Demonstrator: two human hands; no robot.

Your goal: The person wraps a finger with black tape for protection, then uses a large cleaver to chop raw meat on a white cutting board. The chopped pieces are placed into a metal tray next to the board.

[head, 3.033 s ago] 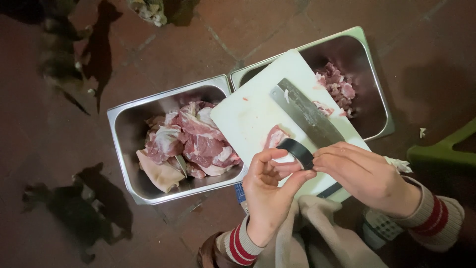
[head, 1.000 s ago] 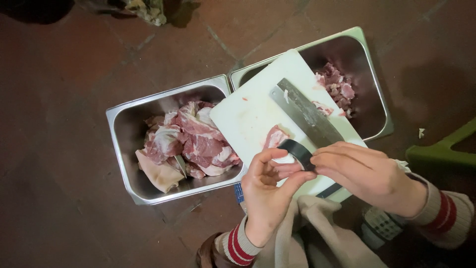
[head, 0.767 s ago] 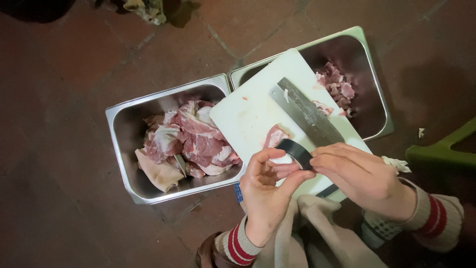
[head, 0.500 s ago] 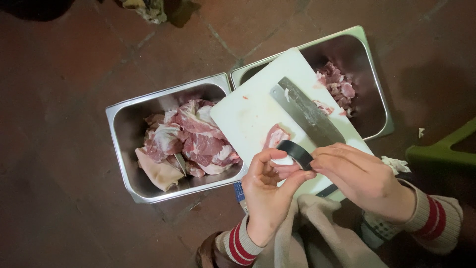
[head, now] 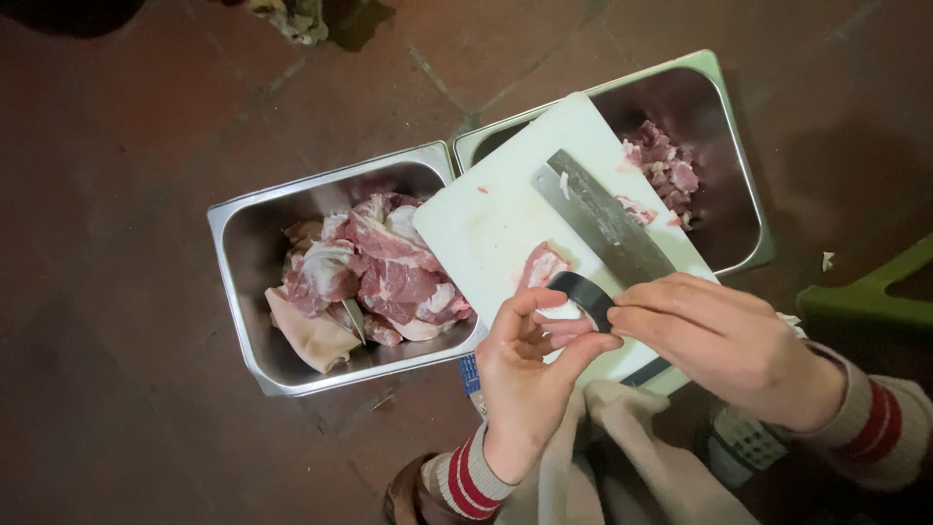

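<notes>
Meat fills the two steel pans on the floor. The left pan holds big raw pieces of meat with pale skin, and the right pan holds smaller cut bits at its far side. A white cutting board lies across both pans and hides a part of each of them.

On the board, a cleaver lies flat with its wide blade pointing away from the person. The right hand closes around the dark handle and covers most of it. The left hand is curled, and its fingertips press on a small piece of meat just beside the handle end of the blade. Grey cloth on the person's lap hides the near edge of the board.

The floor is of dark red-brown tiles. A green plastic thing stands at the right edge.

Compared with the picture from three seconds ago, both hands, the cleaver and the piece of meat keep nearly the same place.
</notes>
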